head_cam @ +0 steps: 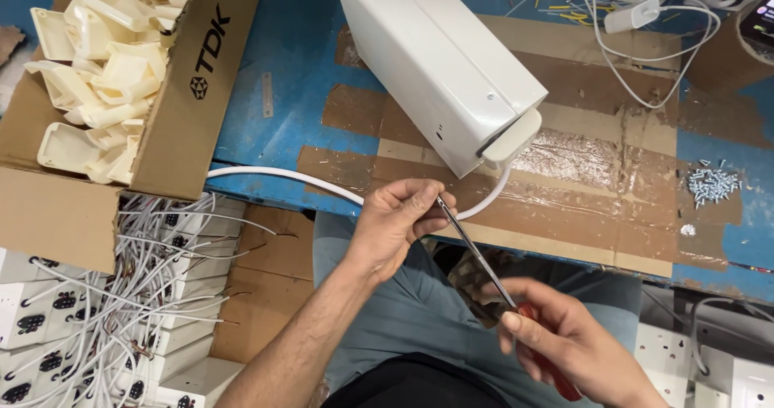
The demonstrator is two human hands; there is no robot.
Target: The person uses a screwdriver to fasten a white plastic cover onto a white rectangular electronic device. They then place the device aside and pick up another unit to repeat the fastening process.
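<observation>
My right hand grips the red handle of a screwdriver, whose metal shaft slants up to the left. My left hand pinches the tip of that shaft with thumb and fingertips; anything tiny held there is hidden. Just beyond the tip, a long white box-shaped casing lies on the blue workbench, with a cream plastic cap at its near end. A white cable curves out from under that end along the bench's front edge.
A cardboard box of cream plastic caps sits at the left. Below it lie several white socket units with loose wires. A pile of small screws rests at the right. Brown tape patches cover the bench; white cords and a phone lie far right.
</observation>
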